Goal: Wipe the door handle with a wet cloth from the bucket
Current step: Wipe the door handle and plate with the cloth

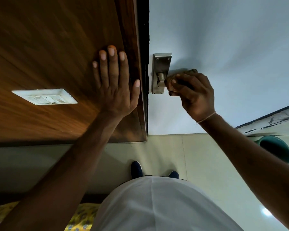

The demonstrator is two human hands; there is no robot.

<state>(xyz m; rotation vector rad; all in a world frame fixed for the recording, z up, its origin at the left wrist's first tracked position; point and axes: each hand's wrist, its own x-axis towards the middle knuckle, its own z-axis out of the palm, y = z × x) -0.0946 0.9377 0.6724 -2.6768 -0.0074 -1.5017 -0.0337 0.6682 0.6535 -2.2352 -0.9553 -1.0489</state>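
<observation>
A steel door handle on its backplate is fixed to the white door. My right hand grips a brown cloth wrapped round the lever, so most of the lever is hidden. My left hand presses flat, fingers straight, on the brown wooden panel left of the door edge. A green bucket stands on the floor at the right, partly behind my right forearm.
A white switch plate sits on the wooden panel to the left. Pale floor tiles lie below, with my two dark shoes near the door. A yellow patterned fabric shows at the bottom left.
</observation>
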